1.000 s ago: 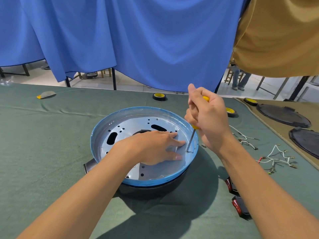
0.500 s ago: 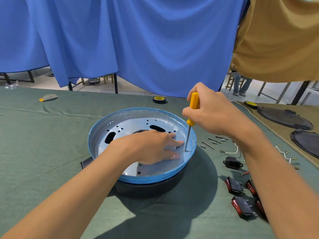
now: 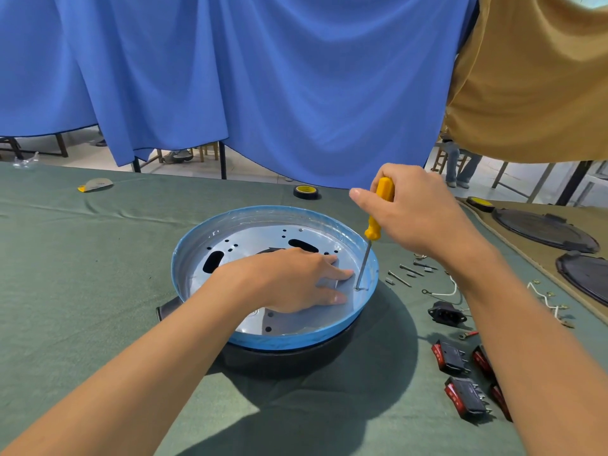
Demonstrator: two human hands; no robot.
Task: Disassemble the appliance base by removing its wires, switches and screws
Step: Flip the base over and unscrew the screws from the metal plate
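— Which step is this, then?

— The screws, I'd say. The appliance base [image 3: 289, 342] sits in the middle of the desk [image 3: 82, 291], blue rim up. The right hand [image 3: 418, 215] is wrapped around the yellow handle of a screwdriver [image 3: 373, 228]. The shaft runs down almost upright, and its tip stands on the metal floor just inside the base's right-hand wall.

— Is there a screw under it?

— Too small for me to tell from here. The tip lands on a small spot by the wall, and that's all I can make out.

— And the other hand?

— The left hand [image 3: 296, 281] lies flat inside the base, fingers straight, pressing the plate down just beside the tip. It grasps nothing and only steadies.

— A good deal looks to be out already.

— Seems so. Red switches [image 3: 450, 357] lie grouped on the desk to the right. Near them are a black socket [image 3: 445, 312] and a white wire [image 3: 444, 292], and a few loose screws [image 3: 403, 278] lie just beside the rim. I judge the wires and switches mostly done, so this is late in the job.

— What does the next move want?

— Downward pressure along with the turn, I'd guess. The shaft has to be held upright so the tip doesn't skid toward those fingers, and the flat hand has to stop the base from spinning. Once the screw is loose, it needs lifting out to join the others.
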